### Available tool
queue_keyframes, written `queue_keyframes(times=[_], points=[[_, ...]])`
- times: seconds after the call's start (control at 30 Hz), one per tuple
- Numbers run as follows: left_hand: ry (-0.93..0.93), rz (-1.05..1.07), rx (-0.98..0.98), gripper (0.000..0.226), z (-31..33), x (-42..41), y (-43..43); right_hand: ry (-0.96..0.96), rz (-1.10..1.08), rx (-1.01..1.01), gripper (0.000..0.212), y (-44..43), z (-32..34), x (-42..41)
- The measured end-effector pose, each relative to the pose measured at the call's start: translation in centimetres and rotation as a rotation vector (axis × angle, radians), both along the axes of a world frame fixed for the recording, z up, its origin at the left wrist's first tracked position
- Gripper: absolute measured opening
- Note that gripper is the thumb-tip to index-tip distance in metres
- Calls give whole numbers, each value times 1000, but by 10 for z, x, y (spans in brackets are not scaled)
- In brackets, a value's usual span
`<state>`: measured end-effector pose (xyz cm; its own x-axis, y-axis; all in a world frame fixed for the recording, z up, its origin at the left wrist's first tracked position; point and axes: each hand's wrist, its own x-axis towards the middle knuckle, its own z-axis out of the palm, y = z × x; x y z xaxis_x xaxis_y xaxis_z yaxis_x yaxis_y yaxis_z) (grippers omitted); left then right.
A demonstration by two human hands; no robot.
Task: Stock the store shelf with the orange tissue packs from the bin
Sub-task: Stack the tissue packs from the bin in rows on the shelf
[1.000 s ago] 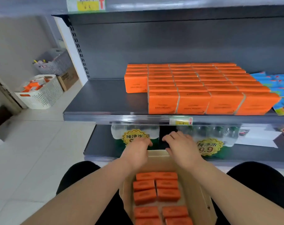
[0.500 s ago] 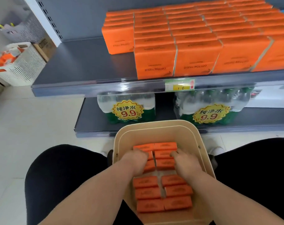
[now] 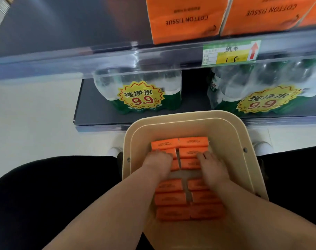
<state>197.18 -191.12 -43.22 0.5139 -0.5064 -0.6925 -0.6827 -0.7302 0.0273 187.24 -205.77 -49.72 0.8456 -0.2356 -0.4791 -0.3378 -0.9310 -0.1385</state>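
A beige bin [image 3: 187, 115] stands on the floor between my knees. Inside it, orange tissue packs [image 3: 180, 144] lie flat in two columns, with a gap across the middle. My left hand [image 3: 158, 164] curls over the far packs of the left column. My right hand [image 3: 212, 166] lies over the far packs of the right column, fingers bent across their tops. Both hands cover part of those packs. More packs [image 3: 171, 199] lie under my forearms. Stocked orange tissue stacks [image 3: 186, 18] fill the right of the grey shelf [image 3: 72, 24] above.
A price label [image 3: 229, 53] sits on the shelf's clear front strip. Two shrink-wrapped packs of water bottles [image 3: 141, 91] [image 3: 262, 92] stand on the lower shelf just behind the bin. White floor lies to the left. My dark-clad knees flank the bin.
Both hands dropped from the bin's far rim down into the bin and closed over the far packs. The view tilted down and moved closer to the shelf.
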Motion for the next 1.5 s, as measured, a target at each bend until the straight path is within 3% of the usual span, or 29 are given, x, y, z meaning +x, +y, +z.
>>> queue_keyframes(times=[0.43, 0.57, 0.8, 1.03, 1.5], points=[[56, -65, 34, 28, -22, -7, 4, 41, 56, -17, 30, 18, -15, 11], [42, -19, 3, 27, -13, -1, -1, -66, 15, -23, 37, 14, -3, 8], [16, 29, -4, 29, -7, -2, -3, -342, -75, -72, 30, 11, 19, -1], [-56, -140, 142, 30, -20, -2, 0, -415, -42, -171, 38, -1, 9, 5], [-61, -347, 204, 34, -67, -9, -18, -443, -90, -148, 49, -2, -18, -3]])
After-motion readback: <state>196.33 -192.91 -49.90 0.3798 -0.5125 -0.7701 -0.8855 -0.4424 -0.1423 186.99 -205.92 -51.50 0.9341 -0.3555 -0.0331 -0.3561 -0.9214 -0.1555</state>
